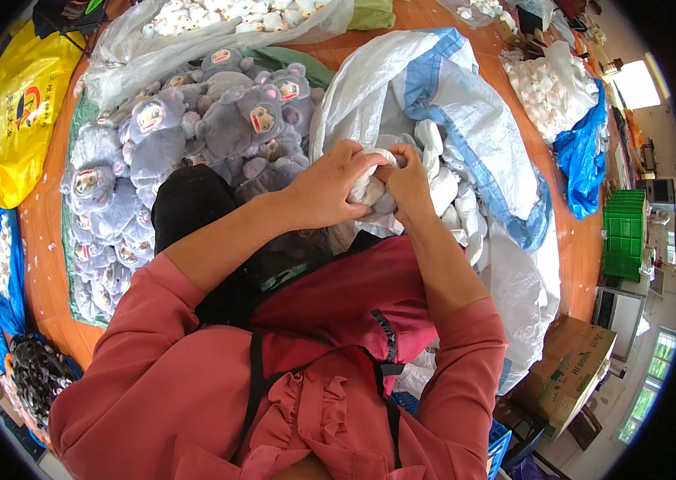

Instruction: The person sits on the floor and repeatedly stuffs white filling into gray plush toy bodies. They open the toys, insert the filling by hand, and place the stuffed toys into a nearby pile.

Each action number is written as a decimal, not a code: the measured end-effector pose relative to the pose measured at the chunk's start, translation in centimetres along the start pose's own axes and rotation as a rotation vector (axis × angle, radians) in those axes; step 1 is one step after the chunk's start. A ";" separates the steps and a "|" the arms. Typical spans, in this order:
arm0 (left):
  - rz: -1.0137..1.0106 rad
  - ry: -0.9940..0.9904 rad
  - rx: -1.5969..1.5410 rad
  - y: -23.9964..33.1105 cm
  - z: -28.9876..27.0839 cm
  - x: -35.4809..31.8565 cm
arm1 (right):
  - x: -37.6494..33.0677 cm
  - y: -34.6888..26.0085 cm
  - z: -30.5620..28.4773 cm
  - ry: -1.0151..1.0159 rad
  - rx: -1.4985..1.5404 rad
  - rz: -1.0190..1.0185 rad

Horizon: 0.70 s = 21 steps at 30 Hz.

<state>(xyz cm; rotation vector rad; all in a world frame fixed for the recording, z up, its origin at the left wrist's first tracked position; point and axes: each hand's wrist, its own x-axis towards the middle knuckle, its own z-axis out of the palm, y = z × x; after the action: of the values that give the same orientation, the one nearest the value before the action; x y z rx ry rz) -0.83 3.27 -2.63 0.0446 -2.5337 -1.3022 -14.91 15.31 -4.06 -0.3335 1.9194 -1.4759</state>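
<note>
In front of my lap, both hands hold a small whitish soft piece (369,190), which looks like a plush toy part; its exact kind I cannot make out. My left hand (324,189) is closed around its left side, thumb and fingers pressing on it. From the right, my right hand (411,186) pinches its upper edge, and the fingertips are partly hidden. Just beyond the right hand, a white woven sack (474,104) with blue bands lies open, holding several white stuffed pieces (443,189). Left of my hands is a heap of grey plush toys (154,132) with printed faces.
A clear bag of small white pieces (234,18) lies at the far side. White pieces in another bag (550,88) rest beside blue sheeting (582,160). Green crates (624,232) and a cardboard box (566,372) stand right; a yellow bag (18,112) lies left.
</note>
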 end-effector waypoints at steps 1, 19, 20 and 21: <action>0.017 0.031 0.048 -0.4 0.3 -0.1 | 0.1 0.0 0.0 0.007 -0.006 -0.005; 0.007 0.430 0.327 -2.0 -0.4 1.1 | -2.9 -0.6 2.1 0.103 -0.576 -0.756; 0.019 0.447 0.350 -2.1 -0.6 1.2 | -3.2 -0.7 2.4 0.099 -0.579 -0.755; -0.003 0.449 0.375 -2.3 -0.7 1.3 | -3.5 -0.6 2.7 0.072 -0.560 -0.744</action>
<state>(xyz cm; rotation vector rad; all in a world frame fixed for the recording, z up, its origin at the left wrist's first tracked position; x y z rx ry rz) -2.09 1.21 -3.77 0.3746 -2.3369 -0.6989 -10.67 15.13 -2.57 -1.3826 2.3823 -1.3308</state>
